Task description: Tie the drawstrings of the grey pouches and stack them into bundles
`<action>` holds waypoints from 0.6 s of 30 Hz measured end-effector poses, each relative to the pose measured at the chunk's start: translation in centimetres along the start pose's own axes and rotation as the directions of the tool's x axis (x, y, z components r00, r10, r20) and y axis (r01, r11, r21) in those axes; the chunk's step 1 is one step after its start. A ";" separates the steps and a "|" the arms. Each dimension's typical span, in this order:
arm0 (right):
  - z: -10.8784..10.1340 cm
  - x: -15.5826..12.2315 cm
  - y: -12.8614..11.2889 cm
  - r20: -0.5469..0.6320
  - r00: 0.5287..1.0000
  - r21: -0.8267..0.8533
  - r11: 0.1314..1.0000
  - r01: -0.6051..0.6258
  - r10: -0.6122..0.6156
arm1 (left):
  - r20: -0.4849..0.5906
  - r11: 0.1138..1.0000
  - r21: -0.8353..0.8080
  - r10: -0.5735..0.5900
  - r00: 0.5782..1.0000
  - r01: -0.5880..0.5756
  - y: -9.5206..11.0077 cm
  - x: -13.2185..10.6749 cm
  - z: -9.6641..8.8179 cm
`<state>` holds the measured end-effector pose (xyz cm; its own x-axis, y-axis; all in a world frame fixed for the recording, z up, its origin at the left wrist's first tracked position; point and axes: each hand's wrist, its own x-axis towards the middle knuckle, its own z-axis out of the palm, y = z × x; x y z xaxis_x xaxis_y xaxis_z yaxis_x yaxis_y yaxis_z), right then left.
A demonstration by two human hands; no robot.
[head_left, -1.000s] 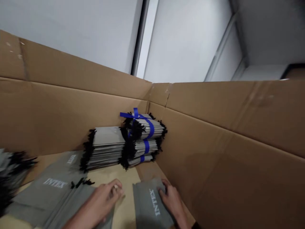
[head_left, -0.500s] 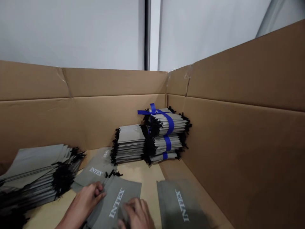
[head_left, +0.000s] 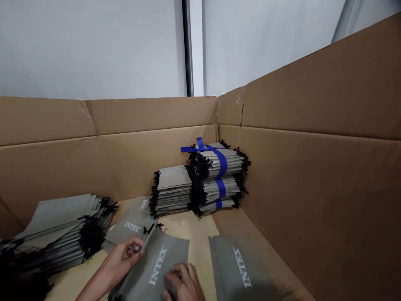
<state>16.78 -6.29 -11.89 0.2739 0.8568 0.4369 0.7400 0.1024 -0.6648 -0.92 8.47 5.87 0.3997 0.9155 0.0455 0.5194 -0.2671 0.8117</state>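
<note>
A flat grey drawstring bag [head_left: 171, 251] with white INTEX lettering lies in front of me, black cord ends at its far left corner. My left hand [head_left: 130, 255] is closed on its left edge, thumb along the raised side. At the lower right edge of the same bag, my right hand [head_left: 184, 282] has curled fingers that pinch the fabric; the fingertips are partly hidden. Just beyond my left hand lie further INTEX bags [head_left: 125, 219], overlapping. To the right, apart from both hands, another grey bag [head_left: 233, 267] lies flat.
Tall cardboard walls [head_left: 163, 113] enclose the surface at the back and right. A loose stack of bags [head_left: 62, 213] with black cords stands left. Near the back corner are a neat untied stack [head_left: 173, 188] and bundles tied with blue ribbon [head_left: 222, 163].
The view has shifted slightly. The left edge of the bag stands a little higher at my left hand. My right hand stays at the bag's lower right, fingers still curled.
</note>
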 end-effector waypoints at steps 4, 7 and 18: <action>-0.3 -0.3 -0.2 -0.033 0.999 0.087 0.996 -0.002 0.005 | 0.028 0.999 -0.048 -0.011 1.000 0.013 -0.4 -0.4 0.3; -0.8 -0.4 -0.1 -0.048 0.999 0.107 0.994 0.006 -0.001 | 0.033 0.998 -0.055 -0.033 0.999 0.035 -1.3 -0.4 0.6; -0.7 -2.1 1.5 -0.209 0.886 0.361 0.875 -0.323 0.414 | -0.169 0.994 0.048 -0.084 0.982 0.094 -4.1 -1.2 -2.1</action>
<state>17.76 -8.28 -13.37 0.6770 0.6962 0.2386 0.3367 -0.0047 -0.9416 -5.13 9.07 3.77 0.2208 0.9724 0.0748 0.5901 -0.1943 0.7836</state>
